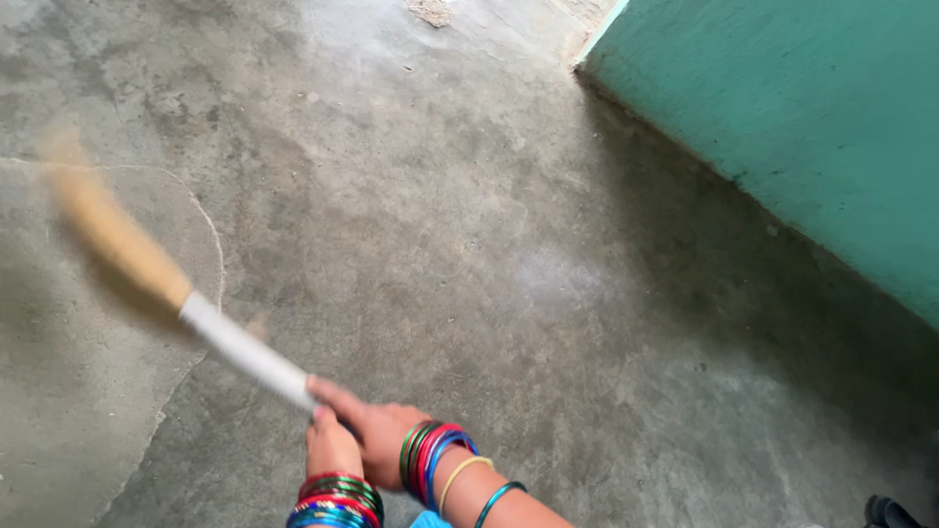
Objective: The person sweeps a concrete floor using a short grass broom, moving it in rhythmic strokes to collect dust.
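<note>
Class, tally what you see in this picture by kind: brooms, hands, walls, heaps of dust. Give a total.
Broom: 1
Hands, left hand and right hand, both on the broom handle: 2
Green wall: 1
Dust heap: 1
Total: 5

Broom (147,264) left, wall (812,127) right
</note>
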